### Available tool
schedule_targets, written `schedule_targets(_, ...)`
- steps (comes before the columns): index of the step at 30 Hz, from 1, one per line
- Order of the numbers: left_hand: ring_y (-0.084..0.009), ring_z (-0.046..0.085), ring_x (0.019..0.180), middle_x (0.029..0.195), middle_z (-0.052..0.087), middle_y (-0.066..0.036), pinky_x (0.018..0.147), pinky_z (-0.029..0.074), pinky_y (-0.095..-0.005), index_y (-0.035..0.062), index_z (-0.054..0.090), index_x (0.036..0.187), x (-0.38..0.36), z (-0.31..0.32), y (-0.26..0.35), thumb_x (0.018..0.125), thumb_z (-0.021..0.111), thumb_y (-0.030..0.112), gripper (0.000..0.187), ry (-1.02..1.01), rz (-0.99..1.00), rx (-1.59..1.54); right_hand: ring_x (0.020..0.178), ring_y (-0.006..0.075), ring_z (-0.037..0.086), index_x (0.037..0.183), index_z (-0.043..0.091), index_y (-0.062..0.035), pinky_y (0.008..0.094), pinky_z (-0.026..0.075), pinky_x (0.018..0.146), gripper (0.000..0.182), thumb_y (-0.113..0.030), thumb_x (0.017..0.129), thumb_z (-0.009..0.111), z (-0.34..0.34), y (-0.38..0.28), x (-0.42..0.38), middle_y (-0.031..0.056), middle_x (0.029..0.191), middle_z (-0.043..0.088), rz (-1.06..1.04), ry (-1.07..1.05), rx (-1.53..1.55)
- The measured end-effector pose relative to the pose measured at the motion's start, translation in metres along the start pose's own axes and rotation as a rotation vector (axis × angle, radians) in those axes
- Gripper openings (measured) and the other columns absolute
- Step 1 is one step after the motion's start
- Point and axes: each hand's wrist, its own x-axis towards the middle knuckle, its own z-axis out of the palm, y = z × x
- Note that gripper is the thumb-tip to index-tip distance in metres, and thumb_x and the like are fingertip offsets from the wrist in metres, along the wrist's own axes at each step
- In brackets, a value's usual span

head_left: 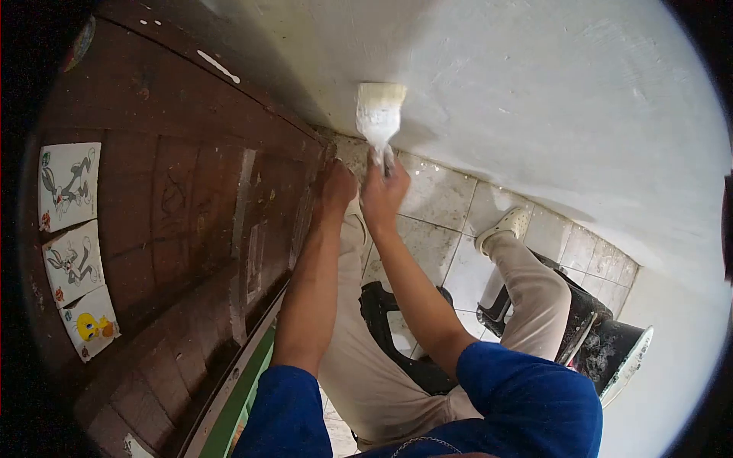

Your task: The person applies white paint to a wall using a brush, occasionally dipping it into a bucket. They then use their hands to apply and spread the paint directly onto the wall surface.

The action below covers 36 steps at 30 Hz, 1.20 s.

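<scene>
From my head feed: right hand (385, 187) has its grip closed on the handle of a wide paintbrush (379, 122), white-coated at the neck, cream bristles pointing up the frame. Brush sits at the low part of the pale wall (534, 114), near where it meets the tiled floor (435, 198); can't confirm bristle contact. Left hand (336, 187) is just left of the right one, beside the edge of the brown wooden panel (198, 191). Its fingers look curled; can't tell how far open that grip is or whether it has hold of anything. Three cartoon pictures (72, 187) are on the panel at far left. I see a speckled black container (611, 351) beyond the right leg, near the wall.
</scene>
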Motion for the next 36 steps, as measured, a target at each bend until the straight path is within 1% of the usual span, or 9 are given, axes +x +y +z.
schedule_targets(3,-0.042,0.046,0.115,0.12,0.05,-0.029,0.098,0.037,-0.0442,-0.0056,0.05,0.116,-0.013,-0.012,0.01,0.085,0.048,0.02,0.041,0.151,0.126,0.019,0.057,0.0223,0.052,0.081,0.06,0.0065,0.0337,0.04,0.052,0.028,-0.021,0.085,0.057,0.017,0.087,0.008,0.0133,0.061,0.056,-0.067,0.016,-0.315)
schedule_targets(7,-0.0416,0.042,0.119,0.126,0.044,-0.031,0.1,0.035,-0.045,-0.0061,0.044,0.124,-0.029,-0.051,0.041,0.085,0.046,0.02,0.047,-0.122,-0.155,0.001,0.067,0.0362,0.061,0.083,0.061,0.0104,0.0408,0.047,0.062,0.032,-0.022,0.081,0.059,0.017,0.163,0.013,0.025,0.07,0.061,0.581,-0.025,-0.282)
schedule_targets(11,-0.0419,0.043,0.118,0.126,0.044,-0.029,0.1,0.035,-0.046,-0.006,0.043,0.124,-0.037,-0.064,0.056,0.084,0.043,0.016,0.045,-0.158,-0.178,-0.03,0.064,0.0371,0.061,0.078,0.061,0.008,0.0433,0.045,0.06,0.029,-0.02,0.081,0.058,-0.004,0.179,0.028,0.0252,0.069,0.061,0.311,-0.141,-0.513)
schedule_targets(14,-0.0424,0.045,0.115,0.124,0.046,-0.029,0.099,0.036,-0.0463,-0.0062,0.046,0.121,-0.032,-0.057,0.057,0.083,0.044,0.015,0.044,-0.112,-0.142,-0.064,0.058,0.032,0.059,0.08,0.062,0.0063,0.0431,0.042,0.056,0.025,-0.019,0.082,0.057,-0.007,0.121,0.029,0.0239,0.067,0.059,0.258,-0.211,-0.324)
schedule_targets(17,-0.0423,0.047,0.112,0.12,0.049,-0.03,0.096,0.037,-0.0461,-0.0072,0.048,0.117,-0.024,-0.039,0.041,0.083,0.045,0.015,0.041,-0.074,-0.099,-0.021,0.046,0.0078,0.042,0.076,0.061,0.0011,0.0279,0.032,0.041,0.026,-0.021,0.088,0.056,-0.025,0.041,0.004,0.0001,0.053,0.047,0.212,-0.209,-0.129)
schedule_targets(24,-0.0418,0.052,0.103,0.108,0.056,-0.028,0.088,0.042,-0.0467,-0.0074,0.054,0.104,0.011,-0.009,0.019,0.084,0.045,0.014,0.031,-0.081,0.297,0.356,0.045,0.0032,0.036,0.079,0.061,-0.0051,0.022,0.027,0.039,0.02,-0.023,0.088,0.058,-0.173,-0.005,-0.027,-0.0062,0.056,0.044,0.084,-0.108,-0.377)
schedule_targets(29,-0.0401,0.054,0.101,0.107,0.058,-0.025,0.085,0.043,-0.0474,-0.0034,0.057,0.101,-0.067,-0.039,0.124,0.086,0.046,0.016,0.027,-0.075,0.356,0.178,0.045,0.0035,0.037,0.077,0.059,-0.0063,0.0217,0.028,0.04,0.022,-0.026,0.087,0.06,-0.359,-0.098,-0.02,-0.0052,0.056,0.044,0.046,0.168,-0.651)
schedule_targets(32,-0.0392,0.053,0.103,0.11,0.057,-0.024,0.087,0.042,-0.0457,-0.0026,0.054,0.108,-0.127,-0.033,0.18,0.087,0.047,0.017,0.03,-0.322,0.596,0.193,0.044,0.0026,0.036,0.085,0.061,-0.0017,0.0188,0.025,0.038,0.012,-0.014,0.087,0.06,-0.417,-0.211,-0.039,-0.0026,0.059,0.05,0.105,0.453,0.031)
schedule_targets(36,-0.0389,0.051,0.107,0.115,0.054,-0.024,0.091,0.041,-0.0428,-0.0027,0.05,0.117,-0.193,0.019,0.217,0.088,0.047,0.019,0.036,-0.441,0.947,0.083,0.048,0.002,0.04,0.095,0.059,0.0008,0.0181,0.028,0.039,0.017,-0.015,0.087,0.06,-0.487,-0.294,-0.086,-0.0041,0.06,0.046,0.043,0.637,0.008)
